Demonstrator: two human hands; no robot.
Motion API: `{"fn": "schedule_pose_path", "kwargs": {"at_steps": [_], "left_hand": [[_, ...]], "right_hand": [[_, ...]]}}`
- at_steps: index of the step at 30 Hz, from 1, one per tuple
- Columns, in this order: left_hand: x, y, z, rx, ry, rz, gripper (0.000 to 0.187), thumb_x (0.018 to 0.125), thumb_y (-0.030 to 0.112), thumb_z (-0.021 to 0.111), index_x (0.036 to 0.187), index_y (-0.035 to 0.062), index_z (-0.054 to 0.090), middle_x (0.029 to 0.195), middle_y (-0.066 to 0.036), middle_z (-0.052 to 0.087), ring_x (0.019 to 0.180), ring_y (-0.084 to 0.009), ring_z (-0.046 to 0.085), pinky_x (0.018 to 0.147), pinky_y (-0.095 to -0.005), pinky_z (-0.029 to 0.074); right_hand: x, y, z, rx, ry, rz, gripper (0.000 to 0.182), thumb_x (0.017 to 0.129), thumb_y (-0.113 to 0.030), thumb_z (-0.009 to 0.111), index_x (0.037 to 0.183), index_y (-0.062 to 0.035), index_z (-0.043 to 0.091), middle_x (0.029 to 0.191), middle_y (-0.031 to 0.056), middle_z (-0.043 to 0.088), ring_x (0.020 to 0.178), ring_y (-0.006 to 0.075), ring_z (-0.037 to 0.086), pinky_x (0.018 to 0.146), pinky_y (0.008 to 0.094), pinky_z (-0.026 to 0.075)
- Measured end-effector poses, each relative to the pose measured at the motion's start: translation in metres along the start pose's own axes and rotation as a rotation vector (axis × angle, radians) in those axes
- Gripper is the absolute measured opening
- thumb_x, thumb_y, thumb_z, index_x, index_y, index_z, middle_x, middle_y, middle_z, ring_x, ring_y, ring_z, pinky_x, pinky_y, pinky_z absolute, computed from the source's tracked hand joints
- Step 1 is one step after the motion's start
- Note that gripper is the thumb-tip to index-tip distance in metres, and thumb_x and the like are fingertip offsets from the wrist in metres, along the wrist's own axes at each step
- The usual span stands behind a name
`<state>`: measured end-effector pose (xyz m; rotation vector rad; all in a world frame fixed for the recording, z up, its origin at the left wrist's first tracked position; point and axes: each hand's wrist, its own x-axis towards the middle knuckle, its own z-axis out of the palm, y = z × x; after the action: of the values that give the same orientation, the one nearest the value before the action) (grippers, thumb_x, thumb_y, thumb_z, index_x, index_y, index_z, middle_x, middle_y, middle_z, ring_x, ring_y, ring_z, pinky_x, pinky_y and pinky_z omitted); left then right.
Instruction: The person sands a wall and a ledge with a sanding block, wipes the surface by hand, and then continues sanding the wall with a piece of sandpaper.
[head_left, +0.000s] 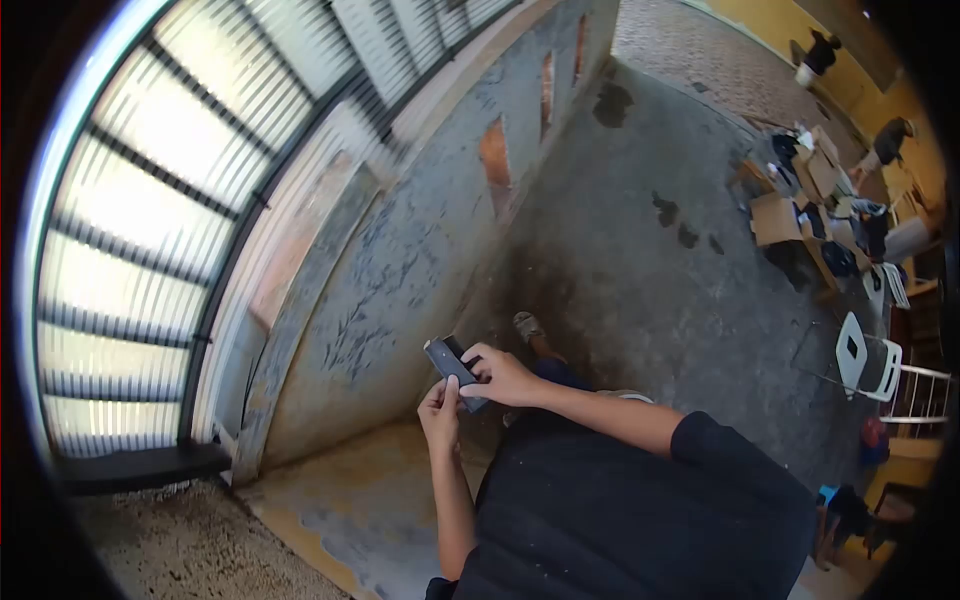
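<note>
A dark, flat rectangular object (450, 363) is held between both hands near the middle of the view, in front of the torso. My left hand (439, 410) grips its lower left side, with the thumb pressed on its face. From the right, my right hand (499, 377) has its fingers bent around the object's right edge. What exactly the object is cannot be made out. Part of it is hidden behind the fingers.
A weathered wall (390, 290) runs close on the left, below a barred window (150, 180). Boxes (777, 218) and clutter stand at the right, near white chairs (852, 350). Two people (820, 55) (888, 142) are at the upper right. Dark stains mark the floor (620, 250).
</note>
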<state>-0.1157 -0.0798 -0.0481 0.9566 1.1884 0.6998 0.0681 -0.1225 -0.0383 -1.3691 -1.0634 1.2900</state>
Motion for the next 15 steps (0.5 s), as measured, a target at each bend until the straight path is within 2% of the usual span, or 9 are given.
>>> {"fn": "schedule_pose_path", "kwargs": {"at_steps": [1,3,4,5,7,8,9,11,15], "left_hand": [[0.001,-0.001,-0.005,-0.035,0.018,-0.030,0.030,0.102,0.024,0.071,0.115,-0.0018,0.075,0.083,0.005,0.067,0.069,-0.0019,0.052,0.062,-0.0205,0.039],[-0.001,0.002,-0.011,-0.039,0.069,-0.039,0.030,0.102,0.025,0.071,0.115,-0.0016,0.075,0.087,0.002,0.071,0.073,-0.0027,0.058,0.064,-0.0207,0.043],[-0.004,0.010,-0.011,-0.029,0.043,-0.034,0.030,0.102,0.026,0.071,0.114,-0.0015,0.075,0.088,0.002,0.072,0.075,-0.0030,0.060,0.066,-0.0203,0.044],[-0.006,0.017,-0.010,-0.019,0.013,-0.031,0.030,0.102,0.026,0.071,0.114,-0.0015,0.075,0.090,0.002,0.073,0.077,-0.0033,0.061,0.067,-0.0199,0.045],[-0.005,0.024,-0.014,-0.009,-0.014,-0.044,0.029,0.103,0.024,0.069,0.115,-0.0025,0.074,0.092,0.000,0.073,0.076,-0.0047,0.063,0.067,-0.0209,0.048],[-0.002,0.026,-0.014,-0.002,-0.066,-0.047,0.029,0.104,0.022,0.068,0.116,-0.0035,0.073,0.095,-0.002,0.074,0.076,-0.0061,0.065,0.066,-0.0220,0.051],[0.001,0.028,-0.015,-0.001,-0.058,-0.053,0.029,0.104,0.022,0.068,0.116,-0.0035,0.073,0.095,-0.002,0.074,0.076,-0.0061,0.065,0.066,-0.0220,0.051],[0.006,0.032,-0.020,-0.019,-0.121,-0.104,0.030,0.103,0.021,0.068,0.118,-0.0048,0.072,0.097,-0.004,0.075,0.080,-0.0083,0.069,0.072,-0.0241,0.056],[0.009,0.043,-0.025,0.058,-0.121,-0.122,0.030,0.103,0.020,0.070,0.119,-0.0049,0.072,0.097,-0.004,0.075,0.079,-0.0085,0.069,0.074,-0.0252,0.057]], "right_hand": [[0.002,-0.001,0.001,0.008,-0.028,0.002,0.057,0.083,-0.023,0.087,0.125,-0.0006,0.056,0.098,0.0144,0.073,0.080,0.0172,0.071,0.072,0.0326,0.056],[0.005,-0.003,0.003,-0.269,0.238,-0.161,0.058,0.085,-0.026,0.087,0.126,-0.0016,0.055,0.101,0.0127,0.066,0.077,0.0161,0.065,0.068,0.0322,0.054],[0.011,0.000,0.005,-0.274,0.289,-0.208,0.057,0.091,-0.032,0.083,0.128,-0.0011,0.053,0.103,0.0123,0.060,0.076,0.0170,0.060,0.069,0.0339,0.054],[0.016,0.005,0.008,-0.264,0.272,-0.203,0.057,0.091,-0.032,0.083,0.128,-0.0011,0.053,0.103,0.0123,0.060,0.076,0.0170,0.060,0.069,0.0339,0.054],[0.026,0.005,0.018,-0.080,0.282,-0.051,0.053,0.097,-0.035,0.075,0.130,-0.0013,0.051,0.103,0.0131,0.060,0.076,0.0179,0.061,0.072,0.0348,0.054],[0.031,0.005,0.023,-0.029,0.267,-0.013,0.057,0.100,-0.046,0.068,0.124,0.0039,0.055,0.103,0.0202,0.065,0.081,0.0298,0.067,0.078,0.0425,0.054],[0.034,0.001,0.027,-0.025,0.260,-0.006,0.057,0.100,-0.046,0.068,0.124,0.0039,0.055,0.103,0.0202,0.065,0.081,0.0298,0.067,0.078,0.0425,0.054],[0.038,-0.008,0.035,0.057,0.204,0.137,0.057,0.103,-0.049,0.061,0.119,0.0056,0.057,0.101,0.0267,0.069,0.091,0.0375,0.072,0.082,0.0443,0.054],[0.039,-0.010,0.047,0.052,0.219,0.133,0.057,0.104,-0.050,0.057,0.116,0.0058,0.059,0.098,0.0298,0.071,0.097,0.0406,0.073,0.084,0.0460,0.054]]}}
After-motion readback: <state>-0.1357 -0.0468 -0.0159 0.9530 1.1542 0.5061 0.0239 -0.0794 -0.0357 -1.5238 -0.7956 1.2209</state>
